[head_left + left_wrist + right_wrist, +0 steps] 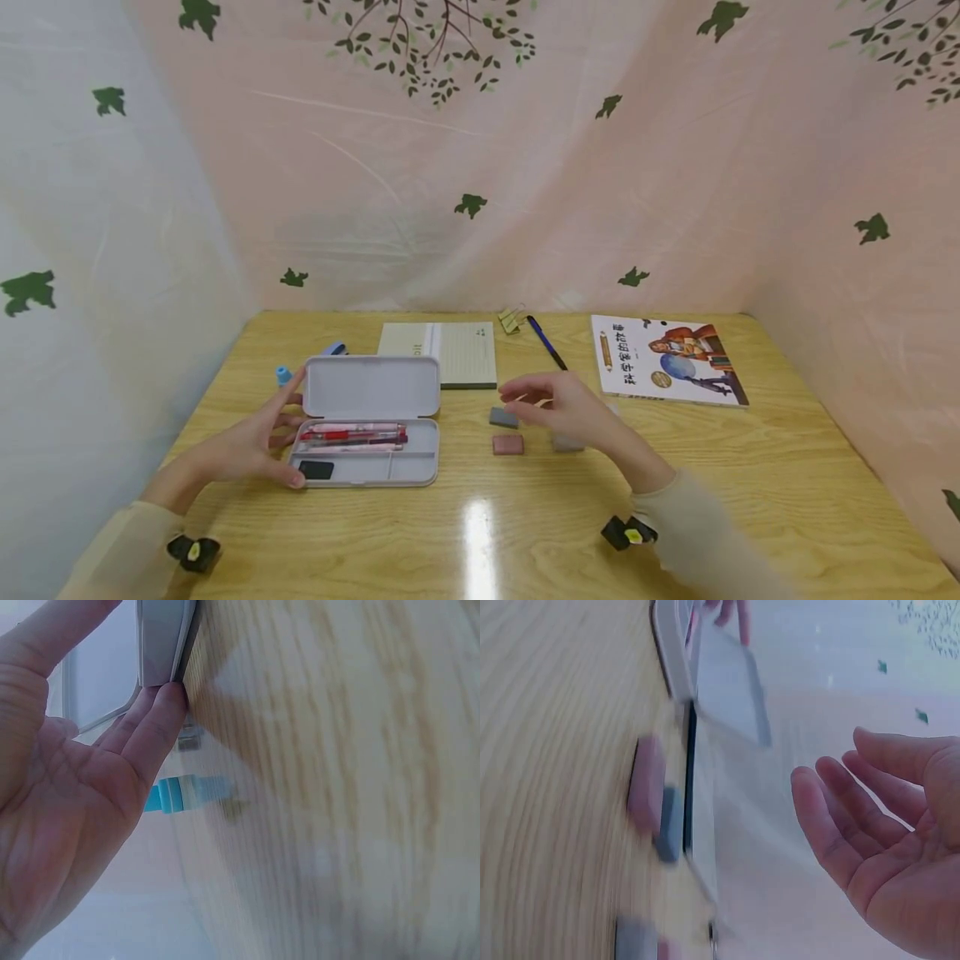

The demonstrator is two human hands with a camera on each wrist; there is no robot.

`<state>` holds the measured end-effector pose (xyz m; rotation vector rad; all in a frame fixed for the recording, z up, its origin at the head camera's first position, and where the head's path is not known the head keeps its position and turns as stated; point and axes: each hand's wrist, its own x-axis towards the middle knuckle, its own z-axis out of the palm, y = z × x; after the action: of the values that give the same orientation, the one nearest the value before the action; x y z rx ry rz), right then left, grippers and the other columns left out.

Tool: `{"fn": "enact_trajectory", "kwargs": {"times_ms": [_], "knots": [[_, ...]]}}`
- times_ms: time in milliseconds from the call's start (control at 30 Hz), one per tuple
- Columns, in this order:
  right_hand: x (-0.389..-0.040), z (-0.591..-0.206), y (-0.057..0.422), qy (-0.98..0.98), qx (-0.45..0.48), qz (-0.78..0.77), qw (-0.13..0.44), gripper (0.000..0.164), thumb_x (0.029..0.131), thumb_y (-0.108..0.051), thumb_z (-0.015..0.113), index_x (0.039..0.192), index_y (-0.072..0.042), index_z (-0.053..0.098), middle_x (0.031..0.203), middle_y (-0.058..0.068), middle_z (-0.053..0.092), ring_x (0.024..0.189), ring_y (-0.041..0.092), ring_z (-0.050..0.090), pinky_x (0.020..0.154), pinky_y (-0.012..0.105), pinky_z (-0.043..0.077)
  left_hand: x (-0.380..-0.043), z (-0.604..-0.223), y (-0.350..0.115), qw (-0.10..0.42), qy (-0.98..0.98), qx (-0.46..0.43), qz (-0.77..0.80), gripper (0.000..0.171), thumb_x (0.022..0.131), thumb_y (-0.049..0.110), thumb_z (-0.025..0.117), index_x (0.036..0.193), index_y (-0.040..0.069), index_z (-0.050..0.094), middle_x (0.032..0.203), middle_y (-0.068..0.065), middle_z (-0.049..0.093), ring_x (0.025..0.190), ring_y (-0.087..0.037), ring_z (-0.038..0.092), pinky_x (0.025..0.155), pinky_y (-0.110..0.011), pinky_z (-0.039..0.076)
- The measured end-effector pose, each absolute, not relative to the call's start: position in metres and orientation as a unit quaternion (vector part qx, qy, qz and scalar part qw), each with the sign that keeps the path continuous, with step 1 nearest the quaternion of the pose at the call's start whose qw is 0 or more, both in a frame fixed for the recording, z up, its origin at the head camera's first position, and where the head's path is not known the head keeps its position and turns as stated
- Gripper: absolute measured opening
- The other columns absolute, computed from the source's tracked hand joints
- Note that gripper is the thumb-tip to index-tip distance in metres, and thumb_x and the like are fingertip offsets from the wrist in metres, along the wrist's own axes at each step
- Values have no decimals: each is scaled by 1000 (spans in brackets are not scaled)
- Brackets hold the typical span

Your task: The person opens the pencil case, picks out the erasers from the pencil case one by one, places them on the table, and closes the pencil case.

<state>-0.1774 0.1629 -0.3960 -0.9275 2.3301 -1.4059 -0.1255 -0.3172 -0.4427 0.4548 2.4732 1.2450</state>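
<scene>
On the left, a white pencil case (pixel 414 471) lies with its lid (pixel 372 387) raised. Several pens (pixel 352 435) fill its rear compartment and a black eraser (pixel 317 470) its front left one. My left hand (pixel 243 446) holds the case by its left end, thumb at the front corner, a finger up at the lid; the left wrist view shows other fingertips (pixel 171 697) along its side. My right hand (pixel 573 408), fingers loosely bent, hovers with nothing in it above a grey-blue eraser (pixel 504 417). A pink eraser (pixel 507 445) and a grey eraser (pixel 567 443) lie nearby.
Behind the case are a notepad (pixel 468 354), a blue-capped bottle (pixel 283 375) and a blue item (pixel 335 349). Further right lie a gold binder clip (pixel 511 321), a blue pen (pixel 547 342) and a picture-covered book (pixel 660 362). Printed cloth (pixel 420 233) hangs around the table.
</scene>
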Motion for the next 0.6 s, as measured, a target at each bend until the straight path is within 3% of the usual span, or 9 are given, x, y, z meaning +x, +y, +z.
{"fn": "enact_trajectory", "kwargs": {"times_ms": [167, 600], "knots": [[-168, -390, 120, 763, -340, -523, 170, 28, 100, -19, 68, 125, -7, 70, 119, 5, 71, 102, 18, 69, 85, 31, 59, -126, -441, -317, 171, 869, 158, 436, 141, 74, 24, 93, 161, 29, -18, 149, -25, 25, 136, -52, 39, 107, -52, 40], [-152, -412, 20, 721, -423, -504, 217, 26, 98, -12, 70, 121, 0, 71, 118, 14, 72, 100, 0, 66, 88, 21, 56, -125, -435, -315, 179, 869, 150, 435, 141, 75, 23, 92, 160, 28, -20, 151, -28, 22, 137, -54, 36, 107, -56, 39]]}}
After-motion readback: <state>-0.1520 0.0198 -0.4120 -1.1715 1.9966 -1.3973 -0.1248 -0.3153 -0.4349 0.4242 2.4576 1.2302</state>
